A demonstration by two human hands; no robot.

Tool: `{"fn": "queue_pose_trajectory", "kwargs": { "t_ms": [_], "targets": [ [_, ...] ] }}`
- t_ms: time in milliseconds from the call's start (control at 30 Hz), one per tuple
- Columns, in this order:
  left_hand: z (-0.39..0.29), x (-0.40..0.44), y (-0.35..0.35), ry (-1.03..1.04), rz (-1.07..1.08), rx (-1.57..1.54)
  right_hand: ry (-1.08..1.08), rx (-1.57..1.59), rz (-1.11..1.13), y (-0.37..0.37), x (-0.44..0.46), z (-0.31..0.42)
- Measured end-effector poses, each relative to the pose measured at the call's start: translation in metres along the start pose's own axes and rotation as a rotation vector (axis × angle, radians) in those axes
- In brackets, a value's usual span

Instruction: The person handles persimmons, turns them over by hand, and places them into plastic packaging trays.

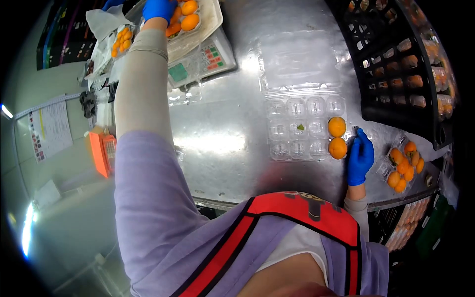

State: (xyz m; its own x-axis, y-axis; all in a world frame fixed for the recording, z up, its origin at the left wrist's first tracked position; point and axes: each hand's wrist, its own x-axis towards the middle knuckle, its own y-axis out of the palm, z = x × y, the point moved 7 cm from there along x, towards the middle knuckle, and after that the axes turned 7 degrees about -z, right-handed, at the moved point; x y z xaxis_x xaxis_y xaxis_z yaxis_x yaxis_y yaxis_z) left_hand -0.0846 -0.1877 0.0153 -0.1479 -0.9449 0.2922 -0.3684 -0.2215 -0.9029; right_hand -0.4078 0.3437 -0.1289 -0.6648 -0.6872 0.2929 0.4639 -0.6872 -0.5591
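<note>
My left hand (158,10), in a blue glove, is at the top edge beside the oranges (190,22) in the tray (210,24) on the scale (220,52). Its fingers are partly hidden, and any hold is unclear. My right hand (361,159), also gloved in blue, rests on the metal table with its fingers loosely stretched and nothing visible in them. Just left of it, two oranges (337,148) sit in the rightmost column of an open clear clamshell (297,129). A small green leaf (300,127) lies in one of its cups.
A black crate (396,106) with packed fruit stands at the right. Below it lies a clear pack of small oranges (406,167). Another such pack (121,42) is left of the scale. An orange device (101,151) sits at the left, past my sleeve.
</note>
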Motion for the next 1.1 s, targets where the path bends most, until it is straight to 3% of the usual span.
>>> {"fn": "queue_pose_trajectory", "kwargs": {
  "t_ms": [100, 167, 333, 433, 533, 633, 900, 1000, 1100],
  "targets": [
    [0.009, 0.011, -0.005, 0.007, -0.070, 0.068, -0.009, 0.001, -0.014, -0.001, 0.000, -0.002],
    [0.050, 0.042, 0.019, -0.086, 0.250, -0.057, -0.020, 0.005, -0.008, -0.001, 0.000, -0.001],
    [0.085, 0.061, 0.031, 0.029, 0.140, -0.301, -0.005, 0.048, -0.020, -0.001, -0.002, -0.007],
    [0.065, 0.051, 0.026, 0.097, 0.070, -0.188, 0.015, 0.038, -0.016, -0.001, -0.002, -0.006],
    [0.060, 0.054, 0.020, -0.006, 0.071, -0.019, 0.014, 0.022, -0.014, -0.002, -0.002, -0.005],
    [0.056, 0.054, 0.018, -0.034, 0.191, 0.183, -0.005, -0.001, -0.010, -0.001, 0.000, -0.002],
    [0.071, 0.051, 0.034, -0.058, 0.264, -0.215, -0.010, -0.005, -0.020, -0.001, 0.000, -0.002],
    [0.064, 0.047, 0.034, -0.053, 0.323, -0.200, 0.001, 0.010, -0.025, 0.000, 0.000, -0.003],
    [0.075, 0.048, 0.036, 0.002, 0.215, -0.413, 0.000, 0.018, -0.028, -0.001, -0.001, -0.004]
  ]
}}
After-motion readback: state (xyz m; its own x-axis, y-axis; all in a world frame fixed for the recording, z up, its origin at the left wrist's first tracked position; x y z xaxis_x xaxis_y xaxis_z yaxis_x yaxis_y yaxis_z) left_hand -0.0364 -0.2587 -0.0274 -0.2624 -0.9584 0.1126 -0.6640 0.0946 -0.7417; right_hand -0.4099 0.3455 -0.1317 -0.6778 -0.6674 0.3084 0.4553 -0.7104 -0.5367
